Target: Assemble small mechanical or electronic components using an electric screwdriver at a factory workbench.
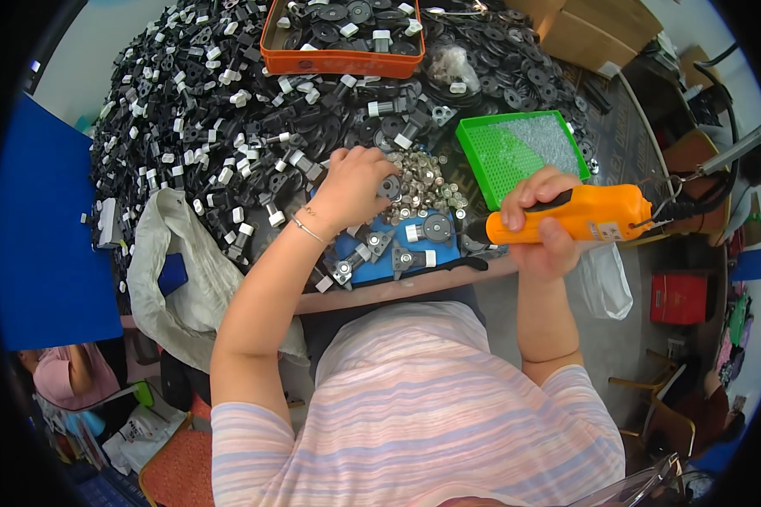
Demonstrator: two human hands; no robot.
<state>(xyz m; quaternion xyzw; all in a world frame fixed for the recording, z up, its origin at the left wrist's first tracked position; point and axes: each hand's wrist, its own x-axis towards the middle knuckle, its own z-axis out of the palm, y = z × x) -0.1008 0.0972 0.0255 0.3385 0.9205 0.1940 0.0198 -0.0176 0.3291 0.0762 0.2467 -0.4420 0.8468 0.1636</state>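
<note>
Fingers of right hand (543,257) wrap the orange driver (602,213), right of blue mat (372,271): likely hefty, rigid, hold mid-barrel; left hand (357,188) pinches light-looking black disc (390,188) beyond mat

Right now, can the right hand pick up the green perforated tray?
Probably not: the right hand is wrapped around the orange electric screwdriver. The green perforated tray lies close beyond, but that grip looks fully occupied.
</note>
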